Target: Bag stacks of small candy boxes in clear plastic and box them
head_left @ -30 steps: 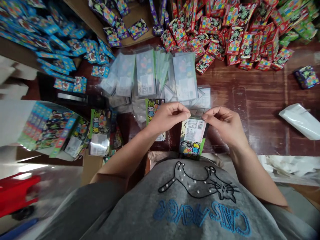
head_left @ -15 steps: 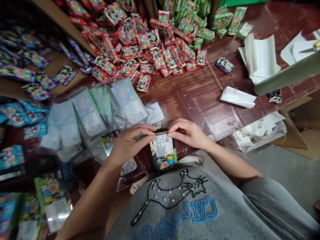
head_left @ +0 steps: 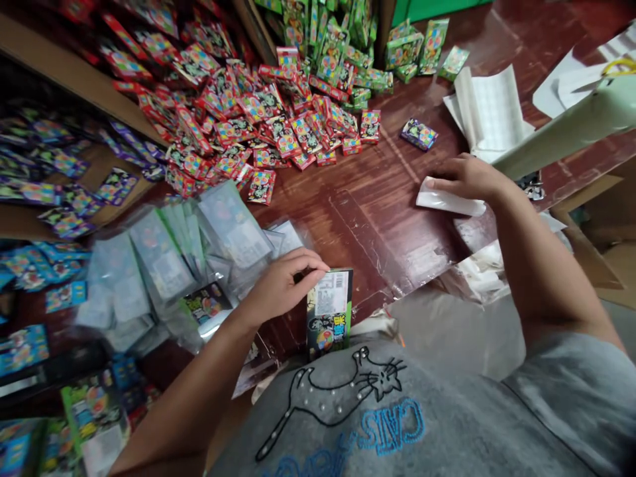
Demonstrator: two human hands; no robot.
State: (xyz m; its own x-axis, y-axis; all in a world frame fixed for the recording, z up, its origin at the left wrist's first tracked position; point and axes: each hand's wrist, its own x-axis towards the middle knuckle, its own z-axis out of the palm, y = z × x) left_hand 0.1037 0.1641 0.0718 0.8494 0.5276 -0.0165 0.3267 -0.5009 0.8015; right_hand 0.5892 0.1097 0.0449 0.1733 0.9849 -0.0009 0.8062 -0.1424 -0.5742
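Note:
My left hand (head_left: pixel 291 281) pinches the top left corner of a black and green candy packet (head_left: pixel 328 315), which stands against the edge of the table close to my shirt. A white label with a barcode covers the packet's upper part. Off to the right, my right hand (head_left: pixel 464 179) is closed over a glossy white folded sheet (head_left: pixel 442 201) on the table, its fingertips at the sheet's left end. Beside my left forearm lie several clear plastic sleeves (head_left: pixel 161 248) and another black candy packet (head_left: pixel 206 305).
Small red candy boxes (head_left: pixel 278 122) are heaped at the back, with green boxes (head_left: pixel 332 53) behind them. One purple box (head_left: pixel 419 134) lies alone. White papers (head_left: pixel 497 109) and a pale roll (head_left: pixel 571 122) are at right. A plastic bag of white scraps (head_left: pixel 479 275) hangs below the table edge.
My right hand has left the top of the candy packet and moved right onto the white folded sheet. My left hand still holds the packet. The camera view has shifted slightly.

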